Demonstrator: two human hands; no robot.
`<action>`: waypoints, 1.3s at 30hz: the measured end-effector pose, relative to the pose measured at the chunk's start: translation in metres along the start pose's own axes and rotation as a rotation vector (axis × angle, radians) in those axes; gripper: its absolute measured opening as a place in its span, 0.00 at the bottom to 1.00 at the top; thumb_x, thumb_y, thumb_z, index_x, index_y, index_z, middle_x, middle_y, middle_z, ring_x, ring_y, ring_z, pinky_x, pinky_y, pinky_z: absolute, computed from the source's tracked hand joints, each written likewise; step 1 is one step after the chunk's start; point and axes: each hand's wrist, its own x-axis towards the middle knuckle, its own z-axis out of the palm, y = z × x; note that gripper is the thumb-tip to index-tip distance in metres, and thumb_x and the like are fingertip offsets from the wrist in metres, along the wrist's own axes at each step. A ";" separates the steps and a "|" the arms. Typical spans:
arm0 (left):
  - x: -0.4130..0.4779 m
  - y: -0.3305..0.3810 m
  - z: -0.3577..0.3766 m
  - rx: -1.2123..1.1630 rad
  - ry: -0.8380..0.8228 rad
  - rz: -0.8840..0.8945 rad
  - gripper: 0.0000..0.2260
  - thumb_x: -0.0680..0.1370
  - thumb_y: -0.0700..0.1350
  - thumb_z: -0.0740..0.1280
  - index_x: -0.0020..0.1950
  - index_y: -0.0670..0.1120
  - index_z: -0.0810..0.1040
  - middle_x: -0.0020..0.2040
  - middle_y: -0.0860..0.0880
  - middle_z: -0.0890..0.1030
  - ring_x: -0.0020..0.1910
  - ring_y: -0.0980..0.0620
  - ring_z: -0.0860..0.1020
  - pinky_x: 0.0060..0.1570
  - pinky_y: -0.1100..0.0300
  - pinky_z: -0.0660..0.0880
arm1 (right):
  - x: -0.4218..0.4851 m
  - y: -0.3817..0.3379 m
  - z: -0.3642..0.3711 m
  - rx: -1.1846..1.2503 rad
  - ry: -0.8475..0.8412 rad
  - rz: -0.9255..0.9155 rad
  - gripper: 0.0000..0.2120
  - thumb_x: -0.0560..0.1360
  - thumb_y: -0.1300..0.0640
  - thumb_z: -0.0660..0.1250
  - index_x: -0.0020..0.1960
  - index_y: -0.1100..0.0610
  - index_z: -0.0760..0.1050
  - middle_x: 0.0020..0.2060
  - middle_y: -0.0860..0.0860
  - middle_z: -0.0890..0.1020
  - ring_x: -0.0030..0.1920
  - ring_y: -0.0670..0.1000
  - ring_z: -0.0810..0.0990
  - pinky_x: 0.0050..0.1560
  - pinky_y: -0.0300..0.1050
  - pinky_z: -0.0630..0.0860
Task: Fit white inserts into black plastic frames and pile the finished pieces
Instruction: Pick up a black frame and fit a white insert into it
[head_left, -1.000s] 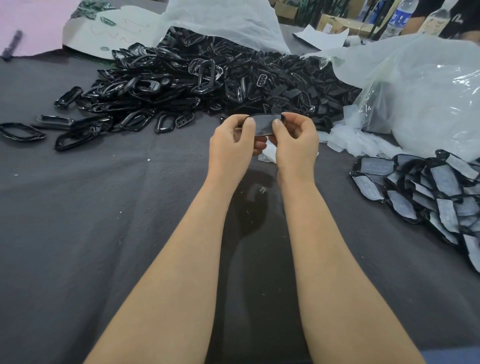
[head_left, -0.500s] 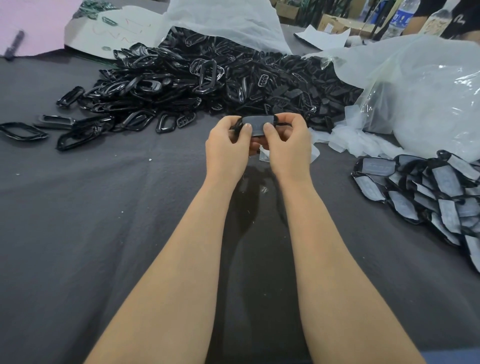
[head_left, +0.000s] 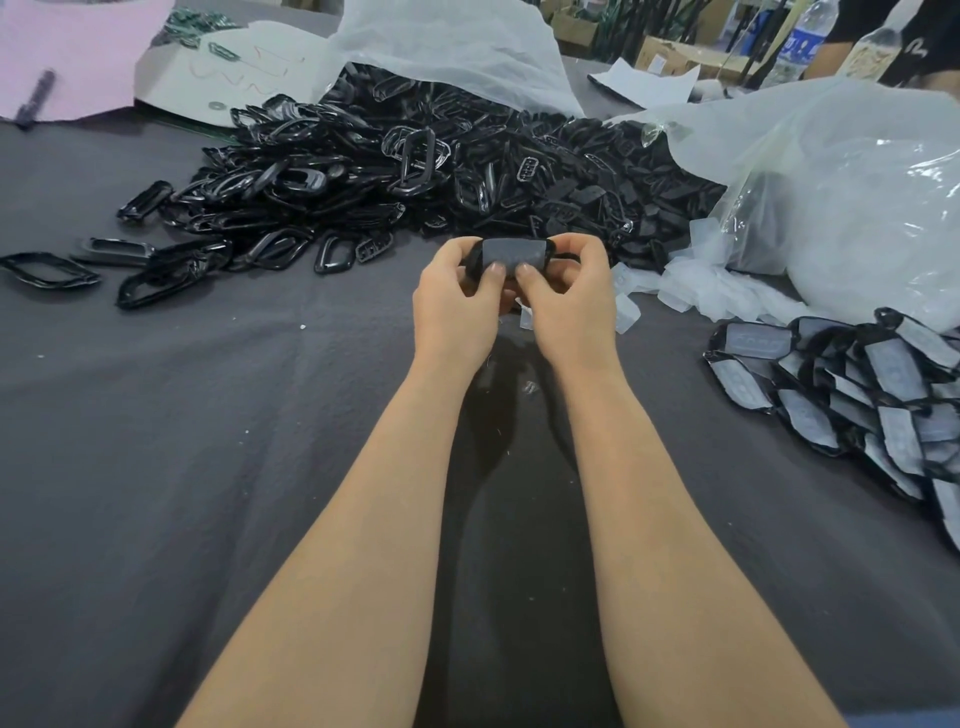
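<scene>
My left hand (head_left: 457, 306) and my right hand (head_left: 569, 301) hold one black plastic frame with a pale insert (head_left: 511, 253) between them, above the grey cloth at mid-table. Both thumbs press on the insert's near edge and the fingers curl behind the frame. A large heap of empty black frames (head_left: 395, 176) lies beyond the hands. Loose white inserts (head_left: 696, 283) lie just right of the hands. A pile of finished pieces (head_left: 852, 395) sits at the right.
A grey cloth (head_left: 182, 441) covers the table. Clear plastic bags (head_left: 852, 197) bulge at the right, another bag (head_left: 441, 47) behind the heap. Pink paper with a pen (head_left: 36, 93) lies far left. Bottles and another person's arm are at the far right.
Both hands have dropped slightly toward me with the piece, and the thumbs have slid closer together onto the insert's near edge.
</scene>
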 end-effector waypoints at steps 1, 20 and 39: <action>0.000 0.000 0.000 -0.011 -0.006 -0.001 0.07 0.80 0.37 0.64 0.54 0.49 0.75 0.43 0.54 0.82 0.38 0.61 0.81 0.49 0.58 0.81 | 0.001 0.000 0.000 0.010 0.003 0.014 0.12 0.75 0.65 0.67 0.52 0.52 0.68 0.41 0.46 0.79 0.46 0.48 0.81 0.52 0.45 0.79; -0.007 0.002 0.001 0.252 0.019 0.149 0.06 0.79 0.42 0.64 0.55 0.49 0.73 0.40 0.55 0.78 0.38 0.60 0.78 0.39 0.71 0.74 | 0.000 -0.003 -0.003 0.013 0.059 0.085 0.05 0.77 0.60 0.67 0.49 0.56 0.71 0.41 0.48 0.77 0.48 0.52 0.80 0.55 0.52 0.78; 0.000 0.002 0.004 0.007 0.047 -0.034 0.06 0.81 0.38 0.60 0.50 0.49 0.73 0.45 0.54 0.76 0.49 0.53 0.77 0.52 0.58 0.77 | -0.001 0.001 0.007 -0.004 0.065 0.047 0.06 0.76 0.63 0.64 0.44 0.53 0.74 0.43 0.52 0.80 0.49 0.55 0.80 0.55 0.57 0.77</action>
